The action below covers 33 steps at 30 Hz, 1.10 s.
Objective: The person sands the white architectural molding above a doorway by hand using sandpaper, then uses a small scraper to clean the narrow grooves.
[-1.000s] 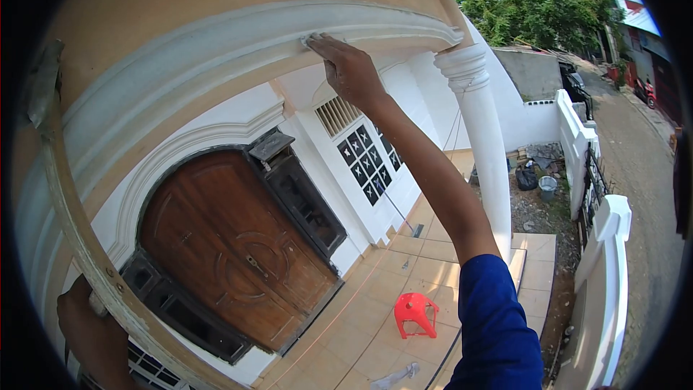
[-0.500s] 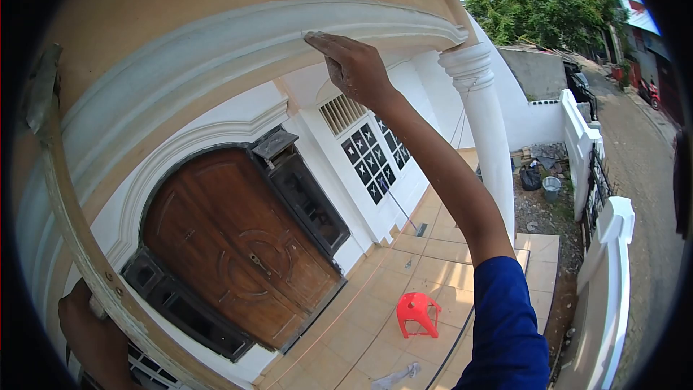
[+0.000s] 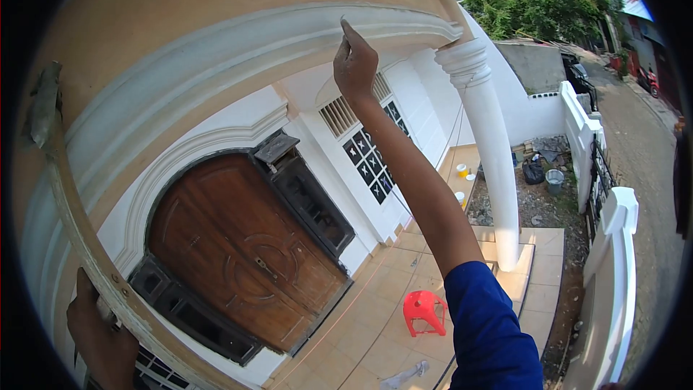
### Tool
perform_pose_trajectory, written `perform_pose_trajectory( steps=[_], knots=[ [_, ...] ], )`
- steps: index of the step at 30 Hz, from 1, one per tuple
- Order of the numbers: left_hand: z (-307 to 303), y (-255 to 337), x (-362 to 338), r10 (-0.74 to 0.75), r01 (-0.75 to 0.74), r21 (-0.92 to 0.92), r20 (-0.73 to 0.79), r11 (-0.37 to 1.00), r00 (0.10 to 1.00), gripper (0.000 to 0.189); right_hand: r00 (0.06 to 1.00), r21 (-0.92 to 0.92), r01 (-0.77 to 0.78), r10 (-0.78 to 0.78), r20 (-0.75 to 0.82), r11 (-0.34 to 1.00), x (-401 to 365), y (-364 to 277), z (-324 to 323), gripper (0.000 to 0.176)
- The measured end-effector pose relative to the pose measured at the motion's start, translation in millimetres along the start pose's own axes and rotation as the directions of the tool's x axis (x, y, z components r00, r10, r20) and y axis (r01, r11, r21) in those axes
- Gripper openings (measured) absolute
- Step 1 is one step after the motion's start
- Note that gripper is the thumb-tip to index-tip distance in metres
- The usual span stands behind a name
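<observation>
My right hand (image 3: 355,65) is raised to the pale curved moulding (image 3: 238,32) above the porch. Its fingers are pressed together, their tips against the moulding's upper part; whatever lies under them is hidden. Dust whitens the knuckles. At lower left, my left hand (image 3: 105,336) is closed beside a long wooden ladder rail (image 3: 97,253) with nail heads in it. A pale piece, seemingly the rung, shows between the fingers. Worn, greyish material (image 3: 45,105) covers the rail's top end, which leans near the moulding.
Below are a brown double door (image 3: 245,253), a red plastic stool (image 3: 424,312) and a whitish cloth (image 3: 404,375) on the tiled floor (image 3: 346,347). A white column (image 3: 491,152) meets the moulding's right end. A bucket (image 3: 554,179) stands in the yard beside the white fence (image 3: 610,267).
My right hand has slid right along the moulding, its wrist now more upright. My left hand has shifted slightly beside the ladder rail. The view has moved a little, showing yellow-and-white containers behind the arm.
</observation>
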<state>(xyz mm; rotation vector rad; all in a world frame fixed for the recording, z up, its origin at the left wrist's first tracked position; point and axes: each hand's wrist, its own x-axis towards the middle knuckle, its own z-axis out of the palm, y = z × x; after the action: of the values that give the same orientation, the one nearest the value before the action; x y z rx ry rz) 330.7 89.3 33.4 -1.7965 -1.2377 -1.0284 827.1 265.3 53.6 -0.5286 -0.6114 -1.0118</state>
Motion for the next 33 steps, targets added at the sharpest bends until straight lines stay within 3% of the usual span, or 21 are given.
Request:
perform_pose_trajectory(
  steps=[1, 3, 4, 5, 6, 8, 10, 12, 15, 16, 17, 19, 22, 23, 24, 26, 27, 29, 30, 32, 33],
  knots=[
    [-1, -6, -2, 0.088, -0.088, 0.018, -0.034, 0.996, 0.996, 0.062, 0.991, -0.089, -0.128, 0.132, 0.038, 0.988, 5, 12, 10, 0.031],
    [-9, -13, -5, 0.088, -0.091, 0.081, 0.043, 0.993, 0.995, 0.066, 0.906, -0.277, -0.378, 0.414, 0.084, 0.883, 2, 25, 21, 0.031],
    [-13, -14, -5, 0.084, -0.093, 0.104, 0.082, 0.990, 0.993, 0.068, 0.925, -0.221, -0.355, 0.376, 0.060, 0.909, -5, 12, 25, 0.030],
    [-19, -12, -7, 0.042, -0.037, -0.066, 0.089, 0.997, 0.995, 0.067, 0.941, -0.169, -0.325, 0.336, 0.042, 0.931, -19, -10, 31, 0.030],
    [-26, -6, -10, -0.002, 0.026, -0.237, 0.100, 0.971, 0.995, 0.066, 0.994, -0.053, -0.111, 0.111, -0.004, 0.992, -36, -20, 36, 0.031],
    [-31, 11, -10, -0.134, 0.177, -0.353, 0.144, 0.919, 0.980, 0.065, 0.956, 0.288, 0.071, -0.148, 0.253, 0.955, -56, -56, 8, 0.034],
    [-30, 16, -3, -0.129, 0.164, -0.294, 0.136, 0.942, 0.982, 0.066, 0.928, 0.222, 0.077, -0.151, 0.341, 0.972, -61, -51, -11, 0.031],
    [-24, 17, 2, -0.136, 0.157, -0.178, 0.123, 0.971, 0.983, 0.066, 0.989, -0.034, -0.148, 0.148, -0.005, 0.988, -45, 3, 8, 0.031],
    [-4, 17, 5, -0.029, 0.029, -0.007, -0.061, 1.000, 0.998, 0.068, 0.845, -0.405, -0.386, 0.494, 0.204, 0.829, -13, 7, 12, 0.031],
    [2, 19, 4, 0.033, -0.024, 0.051, -0.171, 0.998, 0.985, 0.068, 0.891, -0.356, -0.316, 0.404, 0.205, 0.879, -15, -3, 17, 0.031],
    [3, 21, 4, -0.011, 0.023, 0.061, -0.197, 0.998, 0.980, 0.073, 0.928, -0.309, -0.237, 0.308, 0.208, 0.921, -23, -16, 23, 0.032],
    [-1, 31, 7, -0.094, 0.089, -0.049, -0.111, 0.995, 0.989, 0.078, 0.973, -0.146, -0.008, 0.041, 0.225, 0.989, -37, -32, 16, 0.030],
    [-8, 44, 10, -0.137, 0.129, -0.163, -0.039, 0.978, 0.990, 0.081, 0.832, 0.155, 0.233, -0.279, 0.480, 0.960, -34, -60, -24, 0.034],
    [-10, 45, 10, -0.144, 0.137, -0.195, -0.025, 0.971, 0.989, 0.081, 0.891, 0.086, 0.133, -0.157, 0.426, 0.987, -28, -54, -26, 0.034],
    [-6, 41, 11, -0.054, 0.039, -0.126, -0.113, 0.991, 0.992, 0.080, 0.978, 0.009, 0.037, -0.038, 0.206, 0.999, -21, -30, -16, 0.033],
    [7, 32, 14, 0.132, -0.125, 0.044, -0.282, 0.991, 0.950, 0.079, 0.927, -0.321, -0.292, 0.349, 0.138, 0.901, 1, -3, -2, 0.031],
    [-1, 40, 13, 0.037, -0.041, -0.018, -0.188, 0.999, 0.981, 0.078, 0.923, -0.342, -0.285, 0.353, 0.156, 0.896, -11, -7, 10, 0.030],
    [0, 39, 13, 0.062, -0.042, 0.095, -0.222, 0.995, 0.973, 0.079, 0.920, -0.383, -0.248, 0.340, 0.194, 0.890, -23, -33, 26, 0.028],
    [1, 38, 12, 0.070, -0.037, 0.142, -0.234, 0.989, 0.970, 0.079, 0.960, -0.214, -0.114, 0.163, 0.226, 0.970, -30, -42, 26, 0.027],
    [-3, 42, 12, 0.152, -0.106, 0.211, -0.213, 0.972, 0.965, 0.078, 0.965, 0.129, 0.174, -0.195, 0.177, 0.976, -45, -70, 12, 0.026],
    [-5, 45, 15, 0.192, -0.131, 0.283, -0.200, 0.950, 0.961, 0.077, 0.890, 0.210, 0.080, -0.165, 0.426, 0.974, -44, -80, -5, 0.026]
  ],
)
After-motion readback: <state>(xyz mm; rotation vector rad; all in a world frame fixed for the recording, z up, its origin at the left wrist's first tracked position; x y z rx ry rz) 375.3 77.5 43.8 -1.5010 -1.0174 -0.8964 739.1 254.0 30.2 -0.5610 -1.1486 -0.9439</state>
